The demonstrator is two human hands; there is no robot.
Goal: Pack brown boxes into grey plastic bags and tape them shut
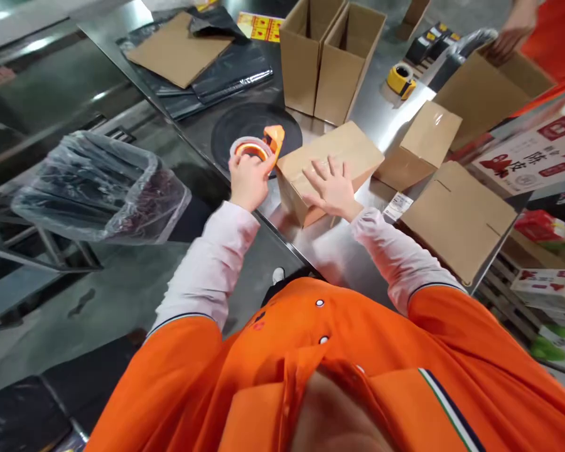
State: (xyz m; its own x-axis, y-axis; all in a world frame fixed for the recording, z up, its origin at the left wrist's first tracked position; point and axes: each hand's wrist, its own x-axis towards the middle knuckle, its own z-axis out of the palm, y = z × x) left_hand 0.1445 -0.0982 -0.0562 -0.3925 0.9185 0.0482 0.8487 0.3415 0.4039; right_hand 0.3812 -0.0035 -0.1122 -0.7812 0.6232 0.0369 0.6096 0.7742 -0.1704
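My left hand (248,181) is closed around an orange tape dispenser (274,139) with a roll of clear tape on it, just off the left end of a brown cardboard box (332,147). That box lies closed on the metal table. On its top rests my right hand (333,188), palm down with the fingers spread. Beyond the dispenser, a round black disc (226,135) lies on the tabletop, partly hidden by my left hand and the dispenser.
Two open upright boxes (332,69) stand behind. Right of mine are a smaller box (417,147), flat cardboard (459,220) and a yellow tape roll (401,80). A co-worker's hand (515,28) reaches into another box (489,91). A plastic-lined bin (98,188) stands left.
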